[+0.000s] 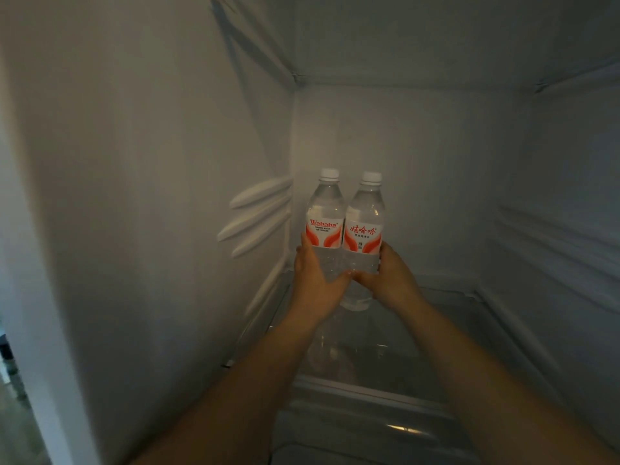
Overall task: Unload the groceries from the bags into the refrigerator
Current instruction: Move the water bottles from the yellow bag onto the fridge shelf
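Two clear water bottles with white caps and red-and-white labels stand side by side, upright, deep inside the refrigerator. My left hand [317,280] grips the lower part of the left bottle [324,213]. My right hand [389,276] grips the lower part of the right bottle [364,218]. The base of the right bottle shows on or just above the glass shelf [436,333]; I cannot tell which. Both forearms reach in from the bottom of the head view.
The white left wall [151,196] carries several raised shelf ribs [258,213]. The back wall [419,162] is close behind the bottles. An upper shelf [402,45] spans overhead. A drawer lid [369,421] lies below the glass shelf's front edge.
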A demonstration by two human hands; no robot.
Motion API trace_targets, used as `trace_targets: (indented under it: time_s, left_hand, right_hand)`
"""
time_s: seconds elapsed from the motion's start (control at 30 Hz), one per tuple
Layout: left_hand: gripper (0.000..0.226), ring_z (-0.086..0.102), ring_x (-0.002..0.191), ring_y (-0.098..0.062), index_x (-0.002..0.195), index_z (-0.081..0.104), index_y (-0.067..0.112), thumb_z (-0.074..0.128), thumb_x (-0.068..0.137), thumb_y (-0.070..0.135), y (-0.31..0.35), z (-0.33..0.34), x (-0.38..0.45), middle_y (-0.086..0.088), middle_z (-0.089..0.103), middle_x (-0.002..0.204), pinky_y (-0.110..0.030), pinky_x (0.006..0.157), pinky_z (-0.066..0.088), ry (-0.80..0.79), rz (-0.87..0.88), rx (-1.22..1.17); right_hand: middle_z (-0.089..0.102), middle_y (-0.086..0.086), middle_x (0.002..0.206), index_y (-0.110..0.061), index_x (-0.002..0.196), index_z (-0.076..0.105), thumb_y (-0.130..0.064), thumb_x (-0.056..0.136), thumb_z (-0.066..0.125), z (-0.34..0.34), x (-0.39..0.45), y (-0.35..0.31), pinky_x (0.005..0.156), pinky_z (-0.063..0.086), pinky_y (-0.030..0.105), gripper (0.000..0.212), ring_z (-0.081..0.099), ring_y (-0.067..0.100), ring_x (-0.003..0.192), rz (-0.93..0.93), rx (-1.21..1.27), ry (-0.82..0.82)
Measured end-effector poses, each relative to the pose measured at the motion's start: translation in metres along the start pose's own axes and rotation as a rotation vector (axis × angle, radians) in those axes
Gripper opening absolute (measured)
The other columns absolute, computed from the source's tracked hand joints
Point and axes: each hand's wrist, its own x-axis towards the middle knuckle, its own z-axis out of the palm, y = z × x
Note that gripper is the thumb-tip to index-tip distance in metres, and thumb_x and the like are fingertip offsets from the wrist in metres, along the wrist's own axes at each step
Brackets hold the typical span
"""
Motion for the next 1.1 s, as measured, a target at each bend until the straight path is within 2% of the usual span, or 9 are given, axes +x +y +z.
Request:
trace_targets:
  time_s: [0.07, 0.13, 0.27, 0.4, 0.5, 0.6, 0.77, 0.93, 1.1]
  left_hand:
    - [0.095, 0.052, 0.119, -0.016, 0.139, 0.029, 0.034, 0.066, 0.06, 0.073, -0.003, 0.0, 0.008, 0.003, 0.05, 0.13, -0.045, 0.094, 0.049, 0.041, -0.025, 0.007]
    - [0.091, 0.045, 0.125, -0.021, 0.142, 0.025, 0.026, 0.07, 0.07, 0.057, -0.008, 0.0, 0.016, -0.005, 0.043, 0.138, -0.046, 0.102, 0.042, 0.042, -0.025, 0.061]
    - [0.086, 0.054, 0.115, -0.014, 0.138, 0.031, 0.034, 0.066, 0.065, 0.063, -0.018, 0.002, 0.029, 0.004, 0.053, 0.125, -0.044, 0.092, 0.051, 0.135, -0.026, 0.032]
    - [0.091, 0.034, 0.135, -0.024, 0.144, 0.01, 0.041, 0.069, 0.075, 0.045, -0.029, 0.007, 0.03, -0.002, 0.03, 0.148, -0.053, 0.102, 0.04, 0.148, -0.035, 0.107]
    - [0.091, 0.029, 0.138, -0.026, 0.144, 0.003, 0.042, 0.067, 0.079, 0.034, -0.038, 0.008, 0.03, -0.005, 0.021, 0.151, -0.054, 0.103, 0.039, 0.142, -0.017, 0.172]
    - [0.088, 0.035, 0.134, -0.027, 0.144, 0.009, 0.038, 0.063, 0.076, 0.044, -0.046, 0.007, 0.036, -0.007, 0.028, 0.148, -0.053, 0.1, 0.042, 0.168, -0.012, 0.183]
    - [0.09, 0.037, 0.132, -0.025, 0.144, 0.014, 0.032, 0.056, 0.069, 0.06, -0.049, 0.008, 0.043, -0.007, 0.032, 0.145, -0.05, 0.1, 0.043, 0.192, -0.056, 0.225]
    - [0.089, 0.034, 0.134, -0.026, 0.145, 0.011, 0.033, 0.065, 0.077, 0.047, -0.046, 0.003, 0.042, -0.006, 0.029, 0.147, -0.052, 0.102, 0.04, 0.172, -0.037, 0.257]
    - [0.088, 0.041, 0.129, -0.025, 0.141, 0.022, 0.033, 0.069, 0.069, 0.056, -0.04, -0.01, 0.037, -0.003, 0.038, 0.141, -0.05, 0.098, 0.044, 0.163, -0.083, 0.322]
  right_hand:
    - [0.057, 0.006, 0.129, -0.015, 0.126, 0.049, -0.023, 0.081, 0.071, 0.007, 0.011, 0.004, 0.085, 0.041, 0.026, 0.05, 0.056, 0.021, 0.114, 0.0, -0.011, 0.016]
    - [0.057, 0.007, 0.129, -0.015, 0.126, 0.049, -0.026, 0.082, 0.07, 0.013, 0.02, 0.006, 0.086, 0.042, 0.028, 0.05, 0.056, 0.023, 0.115, 0.007, -0.026, 0.029]
    - [0.056, 0.008, 0.129, -0.014, 0.127, 0.047, -0.03, 0.083, 0.068, 0.021, 0.036, 0.011, 0.086, 0.043, 0.032, 0.052, 0.056, 0.026, 0.114, 0.027, -0.028, 0.056]
    - [0.055, 0.007, 0.131, -0.015, 0.13, 0.044, -0.032, 0.083, 0.068, 0.029, 0.05, 0.021, 0.091, 0.043, 0.034, 0.056, 0.054, 0.026, 0.116, 0.033, -0.018, 0.072]
    - [0.057, 0.006, 0.128, -0.015, 0.131, 0.045, -0.028, 0.081, 0.071, 0.034, 0.061, 0.028, 0.087, 0.042, 0.03, 0.058, 0.055, 0.025, 0.114, 0.022, -0.029, 0.071]
    - [0.059, 0.006, 0.123, -0.015, 0.128, 0.048, -0.028, 0.077, 0.075, 0.039, 0.069, 0.036, 0.085, 0.044, 0.027, 0.059, 0.058, 0.022, 0.11, 0.011, -0.062, 0.078]
    - [0.06, 0.007, 0.121, -0.02, 0.128, 0.05, -0.04, 0.071, 0.077, 0.044, 0.081, 0.045, 0.091, 0.051, 0.045, 0.066, 0.06, 0.023, 0.106, 0.009, -0.092, 0.095]
    - [0.058, 0.004, 0.124, -0.022, 0.131, 0.046, -0.039, 0.074, 0.075, 0.044, 0.081, 0.044, 0.093, 0.05, 0.044, 0.066, 0.059, 0.023, 0.11, 0.009, -0.081, 0.076]
    - [0.053, 0.006, 0.13, -0.021, 0.132, 0.041, -0.046, 0.07, 0.076, 0.02, 0.069, 0.031, 0.094, 0.048, 0.042, 0.075, 0.053, 0.026, 0.119, -0.002, -0.254, 0.008]
